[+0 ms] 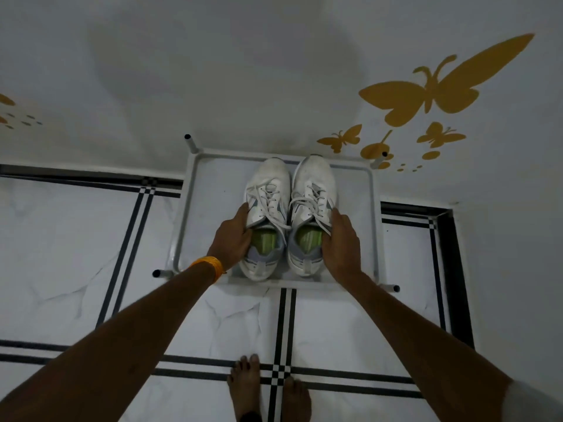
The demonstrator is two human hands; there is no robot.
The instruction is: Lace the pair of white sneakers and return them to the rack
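Observation:
Two white sneakers stand side by side, toes toward the wall, on the top shelf of a grey metal rack [189,214]. Both have laces through their eyelets and green insoles. My left hand [233,236] grips the outer side of the left sneaker [268,190] near its collar, thumb at the opening. My right hand [341,242] grips the outer side of the right sneaker [315,181] in the same way. An orange band sits on my left wrist.
The rack stands against a white wall [213,71] with yellow butterfly stickers [438,86]. Its corner posts [188,141] stick up. White floor tiles [61,239] with black stripes lie around it. My bare feet [268,391] stand just in front.

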